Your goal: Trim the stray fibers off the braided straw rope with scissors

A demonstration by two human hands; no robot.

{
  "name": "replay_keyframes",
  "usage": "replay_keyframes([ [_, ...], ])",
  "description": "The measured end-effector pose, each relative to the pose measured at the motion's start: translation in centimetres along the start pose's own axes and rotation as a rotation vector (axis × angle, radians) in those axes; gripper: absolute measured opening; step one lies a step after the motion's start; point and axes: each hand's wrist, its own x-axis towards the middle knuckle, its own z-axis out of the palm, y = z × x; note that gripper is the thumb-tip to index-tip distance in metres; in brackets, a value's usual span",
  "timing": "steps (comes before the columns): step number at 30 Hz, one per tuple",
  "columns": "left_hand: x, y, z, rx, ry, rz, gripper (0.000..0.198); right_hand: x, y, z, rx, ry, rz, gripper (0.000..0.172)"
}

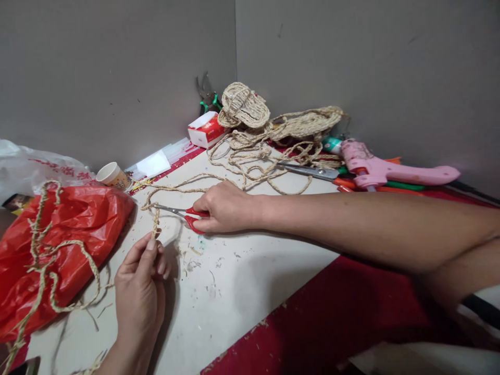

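Bare tabletop lies open in the lower centre of the frame, littered only with straw crumbs, down to the red mat. The right hand, closed on red-handled scissors, and its forearm bar the middle from the right edge. At the left a red plastic bag fills the room. The left hand, just beside it, pinches a straw rope. The upper centre is crowded against the grey walls: loose rope coils, a woven piece, a red-and-white box, large scissors and a pink glue gun. A paper cup stands at the bag's upper edge.
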Motion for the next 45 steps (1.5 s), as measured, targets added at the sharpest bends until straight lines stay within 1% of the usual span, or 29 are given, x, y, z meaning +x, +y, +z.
replay_keyframes([
  [3,0.15,0.45,0.08,-0.075,-0.041,-0.073,0.021,-0.08,-0.05,-0.02,-0.025,0.018,-0.035,0.036],
  [7,0.29,0.46,0.1,-0.126,-0.055,-0.13,0.022,-0.22,-0.08,-0.07,-0.063,-0.023,-0.113,0.036],
  [12,0.26,0.3,0.08,-0.094,-0.075,-0.136,0.023,-0.35,-0.16,-0.1,-0.111,-0.057,-0.169,0.038],
  [18,0.14,0.45,0.0,-0.089,-0.094,-0.125,0.013,-0.37,-0.15,0.1,-0.244,-0.034,-0.23,0.042],
  [21,0.05,0.55,0.03,-0.091,-0.111,-0.159,0.02,-0.36,-0.24,0.05,-0.263,-0.039,-0.203,0.043],
  [24,-0.2,0.58,0.12,-0.064,-0.108,-0.185,0.027,-0.35,-0.39,-0.12,-0.229,-0.042,-0.156,0.042],
  [30,-0.65,0.39,0.36,0.007,-0.068,-0.144,0.032,-0.39,-0.55,-0.15,-0.153,-0.059,-0.13,0.041],
  [34,-0.32,0.34,0.36,0.008,-0.061,-0.16,0.024,-0.44,-0.5,-0.03,-0.153,-0.052,-0.15,0.042],
  [38,0.11,0.33,0.13,-0.013,-0.066,-0.192,0.016,-0.47,-0.54,0.02,-0.232,-0.054,-0.205,0.045],
  [45,0.17,0.27,0.05,-0.076,-0.094,-0.246,0.012,-0.58,-0.8,0.06,-0.36,-0.068,-0.209,0.045],
])
